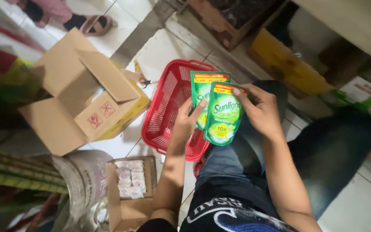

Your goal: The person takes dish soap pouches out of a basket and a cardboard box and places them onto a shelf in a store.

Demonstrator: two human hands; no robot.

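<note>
Pouches [220, 114], two green ones overlapping, are sitting in our hands above the red basket [168, 92] on the tiled floor. Our left hand [185, 122] is closing its fingers [198, 108] on their lower edge, while our right hand [260, 111] is pinching the front pouch's top. An open cardboard box [82, 94] is lying well to the left, scissors [147, 81] just beside it.

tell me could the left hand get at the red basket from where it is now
Probably yes. The left hand holds the green pouches right above the red basket, with nothing between them; it would only need to let go of the pouches first.
</note>
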